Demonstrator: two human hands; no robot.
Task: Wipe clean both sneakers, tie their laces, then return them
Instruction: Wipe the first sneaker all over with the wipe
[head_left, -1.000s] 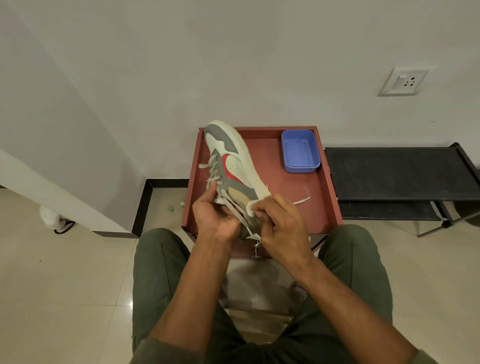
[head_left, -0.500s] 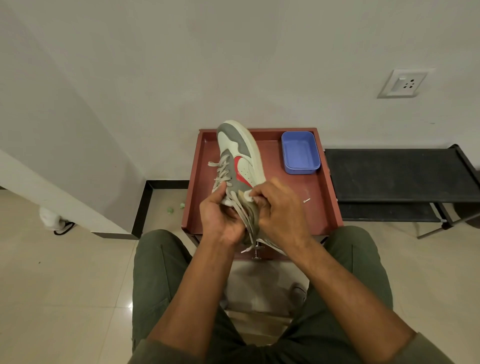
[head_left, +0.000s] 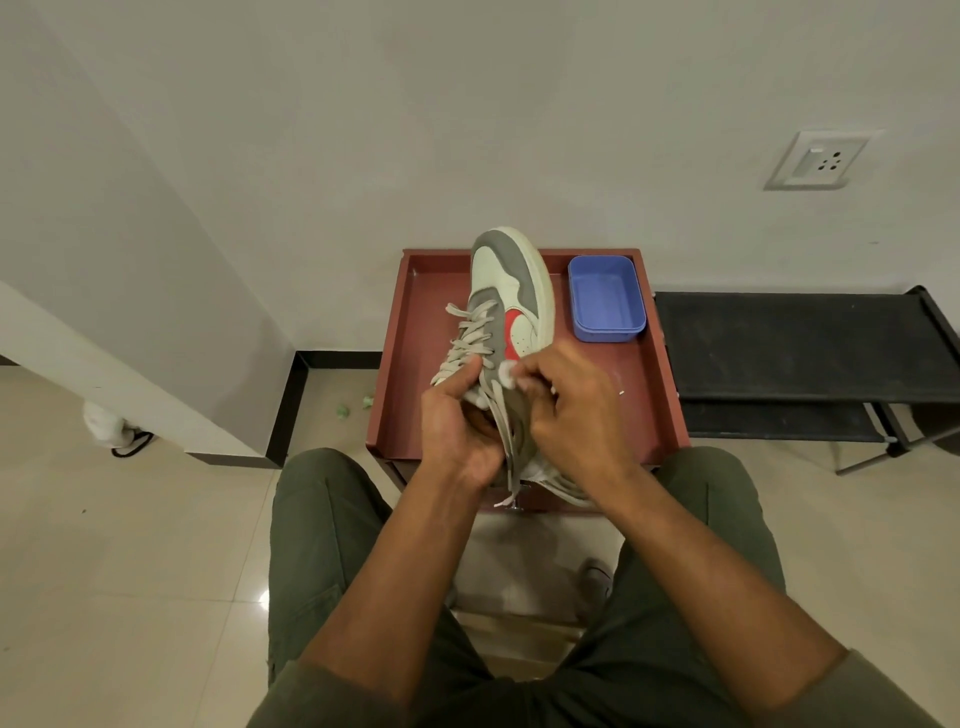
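Sneaker (head_left: 511, 306) sits in the middle of the frame, held up over the red tray (head_left: 415, 364), toe pointing to the upper edge and heel down toward my lap. Starting at the left, my left hand (head_left: 457, 431) is closed around the tongue and collar, thumb pressed up among the laces (head_left: 467, 338), which hang loose and untied, one end dangling below my palm. That hold is what steadies the shoe, so I judge it should stay firm and low, clear of the side panel I am cleaning. Moving right, my right hand (head_left: 571, 410) is pinched shut on a small white wipe (head_left: 508, 371), pressed to the grey panel just under the red mark. I would work it in short strokes along the panel toward the toe, then turn the shoe to reach the sole edge and the far side, folding the wipe as it soils. Further right, the blue tub (head_left: 605, 299) rests in the tray's upper right corner, near enough to reach. I cannot see the second shoe clearly; something pale shows between my knees at the bottom.
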